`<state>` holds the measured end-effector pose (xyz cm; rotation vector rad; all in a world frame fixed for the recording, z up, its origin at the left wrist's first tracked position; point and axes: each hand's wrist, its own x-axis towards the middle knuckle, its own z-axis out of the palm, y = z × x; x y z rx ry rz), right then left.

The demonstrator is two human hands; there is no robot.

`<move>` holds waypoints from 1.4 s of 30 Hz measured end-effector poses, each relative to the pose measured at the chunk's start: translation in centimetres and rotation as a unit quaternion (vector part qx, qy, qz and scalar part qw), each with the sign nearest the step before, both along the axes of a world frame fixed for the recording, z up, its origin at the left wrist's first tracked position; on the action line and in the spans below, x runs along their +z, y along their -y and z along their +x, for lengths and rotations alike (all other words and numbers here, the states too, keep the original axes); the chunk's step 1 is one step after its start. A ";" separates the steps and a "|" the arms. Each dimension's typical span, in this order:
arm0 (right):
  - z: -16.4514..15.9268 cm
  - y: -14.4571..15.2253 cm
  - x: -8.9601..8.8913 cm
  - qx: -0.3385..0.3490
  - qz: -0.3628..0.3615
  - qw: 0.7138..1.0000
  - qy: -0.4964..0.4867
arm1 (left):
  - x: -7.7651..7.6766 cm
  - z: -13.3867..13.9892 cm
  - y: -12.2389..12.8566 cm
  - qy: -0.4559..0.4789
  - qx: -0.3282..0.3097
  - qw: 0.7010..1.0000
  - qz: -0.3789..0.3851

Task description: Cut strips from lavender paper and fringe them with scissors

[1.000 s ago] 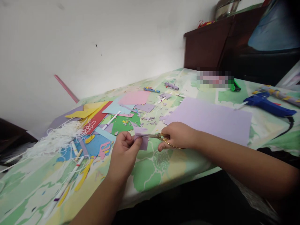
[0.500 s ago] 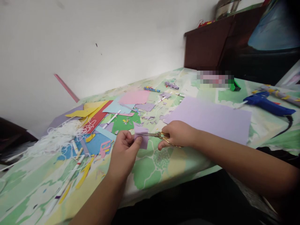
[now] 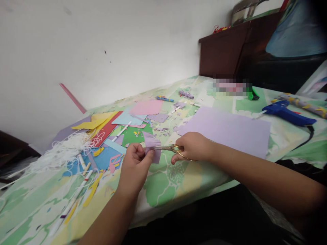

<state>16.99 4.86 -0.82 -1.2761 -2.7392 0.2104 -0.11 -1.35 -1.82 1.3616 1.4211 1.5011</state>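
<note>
Between the thumb and fingers of my left hand (image 3: pixel 135 165) is a small piece of purple paper (image 3: pixel 155 157), its upper part slit into strips. My right hand (image 3: pixel 192 146) has its fingers through the handles of gold-handled scissors (image 3: pixel 171 147). The blades point left and lie across the paper, close to my left thumb; whether they are fully closed is hard to make out. Just beyond my right hand lies a large purple sheet (image 3: pixel 230 127) on the table.
White yarn (image 3: pixel 63 149) is heaped at the left. Near it lie coloured paper sheets (image 3: pixel 146 108), markers (image 3: pixel 122 131) and scraps. A blue glue gun (image 3: pixel 288 114) rests at the right beside a decorated purple roll (image 3: pixel 306 103). The patterned tablecloth (image 3: pixel 168 190) covers the table up to the wall.
The slit strips at the top of the purple paper now look more spread. The scissor blades sit slightly lower across it. My view has shifted a little; both hands stay in nearly the same place.
</note>
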 end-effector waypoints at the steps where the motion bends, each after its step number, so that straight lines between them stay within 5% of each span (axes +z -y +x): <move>1: 0.0 0.0 0.0 -0.001 0.001 1.000 0.001 | 0.0 0.0 0.0 0.002 0.001 1.000 -0.001; 14: 0.3 -0.5 -0.4 -0.022 0.028 0.999 -0.001 | 0.2 -0.1 -0.2 0.022 -0.040 0.997 -0.061; 28: 1.0 -0.9 -0.6 0.002 -0.081 0.996 -0.027 | 0.4 -0.4 -0.7 0.155 0.019 0.986 -0.065; 42: 0.7 -0.8 -0.6 0.004 -0.081 0.997 -0.013 | 0.6 0.1 -0.6 0.129 -0.035 0.984 -0.115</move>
